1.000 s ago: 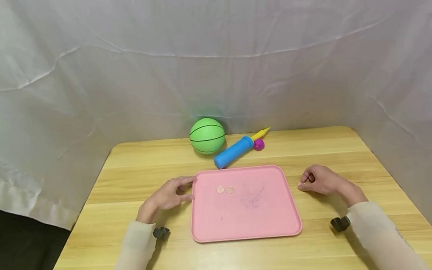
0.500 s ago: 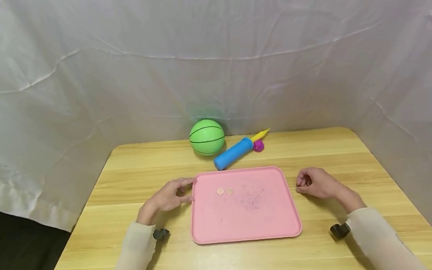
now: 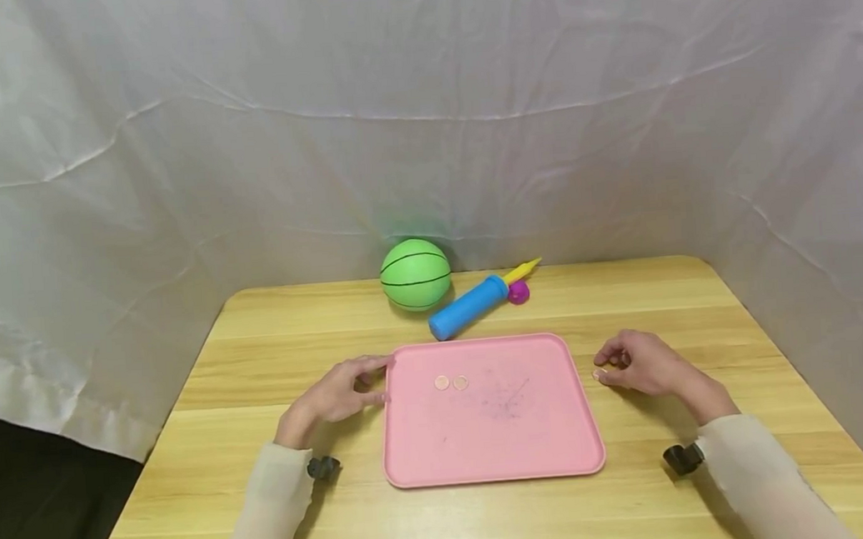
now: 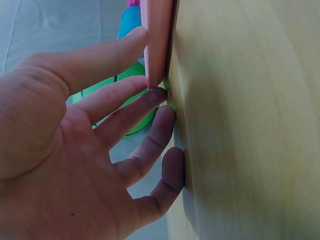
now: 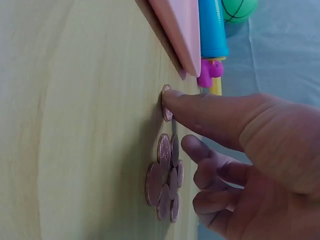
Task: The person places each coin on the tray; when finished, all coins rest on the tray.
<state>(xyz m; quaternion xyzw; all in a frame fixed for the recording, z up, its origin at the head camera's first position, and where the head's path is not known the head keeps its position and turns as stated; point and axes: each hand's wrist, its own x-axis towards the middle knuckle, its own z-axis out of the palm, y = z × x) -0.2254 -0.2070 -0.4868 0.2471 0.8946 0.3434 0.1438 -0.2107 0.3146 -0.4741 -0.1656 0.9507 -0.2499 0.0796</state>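
Observation:
My left hand (image 3: 335, 391) is beside the left edge of the pink tray (image 3: 489, 449), its thumb and index fingertip touching the rim. In the left wrist view the other fingers are loosely bent, their tips near the wooden table. Two coins (image 3: 442, 382) lie side by side on the tray. On the table just right of the tray, my right hand (image 3: 644, 361) touches a copper-coloured coin (image 5: 166, 111) with the tip of its extended thumb. The other fingers stay apart from that coin, loosely bent. Several more coins (image 5: 164, 152) lie flat on the table near those fingers.
Behind the tray stand a green ball (image 3: 415, 275) with black lines and a blue hand pump (image 3: 467, 307) with a yellow nozzle (image 3: 523, 270). A small purple object (image 3: 519, 292) lies by the pump. Pale cloth (image 3: 423, 153) hangs around the table.
My right hand shifted slightly left toward the tray, then back right. Its thumb and fingertips, close together half a second ago, are now apart. My left hand stays at the tray's rim.

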